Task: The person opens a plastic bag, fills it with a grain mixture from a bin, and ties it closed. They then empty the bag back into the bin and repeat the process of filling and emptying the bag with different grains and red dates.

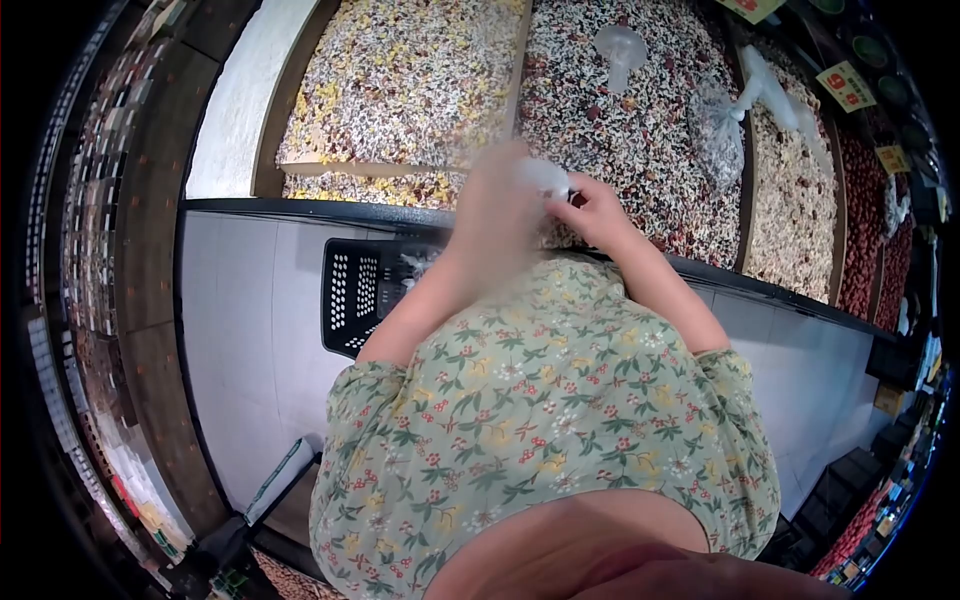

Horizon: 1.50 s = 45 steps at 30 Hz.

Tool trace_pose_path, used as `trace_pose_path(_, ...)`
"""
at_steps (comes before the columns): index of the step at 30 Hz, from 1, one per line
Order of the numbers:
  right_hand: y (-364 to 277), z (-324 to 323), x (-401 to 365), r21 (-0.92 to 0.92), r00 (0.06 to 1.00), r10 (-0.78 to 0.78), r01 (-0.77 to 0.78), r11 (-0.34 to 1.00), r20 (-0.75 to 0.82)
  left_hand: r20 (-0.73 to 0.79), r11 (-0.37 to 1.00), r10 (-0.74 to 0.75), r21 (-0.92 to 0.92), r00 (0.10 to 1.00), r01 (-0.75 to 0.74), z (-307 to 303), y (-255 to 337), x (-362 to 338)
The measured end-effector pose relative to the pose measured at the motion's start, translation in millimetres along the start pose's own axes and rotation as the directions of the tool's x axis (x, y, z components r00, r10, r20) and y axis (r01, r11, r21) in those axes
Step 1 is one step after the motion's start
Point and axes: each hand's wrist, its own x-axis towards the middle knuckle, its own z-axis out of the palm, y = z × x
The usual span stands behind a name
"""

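My left hand (497, 205) is smeared by motion over the front edge of the grain bins, so its fingers cannot be made out. Close beside it, my right hand (596, 212) is closed, thumb and fingers pinching the edge of a whitish, translucent piece that looks like a plastic bag (547, 178). Part of that piece is hidden behind the blurred left hand. Beneath both hands lies a bin of mixed grains (640, 150), dark, white and red. A clear plastic scoop (621, 52) rests on the grains farther back.
A yellow-and-white grain mix (400, 80) fills the left bin behind a wooden divider (518, 70). Crumpled clear bags (718, 135) lie toward the right, by a pale grain bin (795, 210). Below the bins' black front edge (330, 212) is a black basket (345, 300).
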Motion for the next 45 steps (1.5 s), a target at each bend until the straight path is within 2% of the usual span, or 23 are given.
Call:
trace_pose_path(1, -3, 1, 0, 0.172, 0.996, 0.086, -0.081, 0.982, -0.02, -0.006, 1.0, 0.002, 0.001, 1.0, -0.002, 4, -1, -2)
trace_pose_path(2, -8, 0, -1, 0.2, 0.995, 0.029, -0.008, 0.98, -0.099, 0.022, 0.918, -0.211, -0.338, 0.977, 0.206, 8, -2, -5)
trace_pose_path(3, -15, 0, -3, 0.197, 0.995, 0.027, -0.008, 0.98, -0.096, 0.121, 0.685, -0.393, -0.623, 0.912, 0.378, 14, -7, -10)
trace_pose_path(4, -21, 0, -5, 0.297, 0.984, 0.061, -0.008, 0.955, -0.17, -0.015, 0.999, -0.007, -0.051, 1.0, 0.006, 29, -37, -23)
trace_pose_path(5, -29, -1, -6, 0.392, 0.966, 0.1, 0.002, 0.92, -0.239, -0.019, 0.999, -0.006, -0.051, 1.0, 0.005, 45, -59, -32)
trace_pose_path(7, -48, -11, -10, 0.303, 0.981, 0.089, -0.033, 0.952, -0.173, 0.252, 0.956, -0.017, 0.287, 0.968, -0.058, 64, -79, -40)
trace_pose_path(10, -70, -13, -16, 0.456, 0.975, -0.158, 0.213, 0.864, -0.156, 0.28, 0.954, -0.093, 0.299, 0.955, 0.006, 64, -67, -34)
trace_pose_path(15, -119, -20, -43, 0.512, 0.975, -0.2, 0.22, 0.83, -0.094, 0.329, 0.938, -0.233, 0.326, 0.915, 0.122, 47, -38, -15)
trace_pose_path(17, -119, -29, -46, 0.525, 0.834, -0.502, 0.54, 0.658, -0.229, 0.248, 0.964, -0.075, 0.266, 0.966, 0.007, 41, -36, -14)
trace_pose_path(18, -119, -33, -46, 0.521, 0.833, -0.505, 0.541, 0.66, -0.226, 0.244, 0.965, -0.072, 0.263, 0.967, 0.005, 36, -30, -15)
trace_pose_path(20, -119, -43, -44, 0.366, 0.696, -0.514, 0.709, 0.602, -0.501, -0.043, 0.996, 0.002, -0.088, 0.999, -0.006, 22, -15, -15)
trace_pose_path(24, -85, -49, -28, 0.186, 0.718, -0.353, 0.554, 0.811, -0.6, -0.161, 0.994, 0.06, -0.082, 0.985, -0.073, -5, -5, -1)
trace_pose_path(28, -39, -18, -9, 0.129, 0.957, -0.245, 0.266, 0.955, -0.153, -0.13, 0.993, 0.029, -0.106, 0.991, -0.043, -14, -5, 1)
trace_pose_path(30, -61, 11, -22, -0.206, 0.978, -0.143, 0.111, 0.972, -0.151, -0.046, 0.879, -0.261, -0.423, 0.964, 0.218, -11, -10, 0)
trace_pose_path(33, -25, 3, -11, -0.137, 0.948, -0.301, 0.286, 0.948, -0.103, -0.113, 0.952, -0.018, -0.306, 0.993, -0.017, -22, -6, -2)
trace_pose_path(34, -42, -2, -12, 0.191, 0.981, -0.077, 0.11, 0.975, -0.176, -0.11, 0.952, -0.018, -0.305, 0.994, -0.016, -30, 4, 0)
trace_pose_path(35, -50, -11, -10, 0.266, 0.965, -0.023, 0.094, 0.96, -0.26, -0.11, 0.91, -0.163, -0.4, 0.981, 0.106, -39, 19, 4)
trace_pose_path(36, -45, -27, -9, -0.047, 0.905, -0.229, 0.227, 0.973, -0.358, -0.096, 0.843, -0.302, -0.492, 0.948, 0.219, -44, 26, 6)
trace_pose_path(37, -66, -39, -15, -0.144, 0.898, -0.189, 0.142, 0.979, -0.398, -0.094, 0.843, -0.298, -0.493, 0.95, 0.216, -41, 18, 5)
trace_pose_path(38, -64, -49, -15, -0.198, 0.814, -0.37, 0.313, 0.929, -0.449, -0.12, 0.669, -0.431, -0.708, 0.894, 0.227, -36, 1, 0)
trace_pose_path(39, -64, -59, -20, -0.203, 0.813, -0.371, 0.312, 0.928, -0.449, -0.104, 0.446, -0.56, -0.874, 0.822, 0.193, -33, -8, -3)
trace_pose_path(41, -68, -77, -33, -0.184, 0.786, -0.248, 0.173, 0.968, -0.567, -0.102, 0.415, -0.614, -0.885, 0.782, 0.21, -35, -16, -7)
trace_pose_path(45, -60, -97, -54, -0.132, 0.759, -0.216, 0.17, 0.976, -0.614, -0.125, 0.503, -0.561, -0.837, 0.818, 0.216, -27, -37, -12)
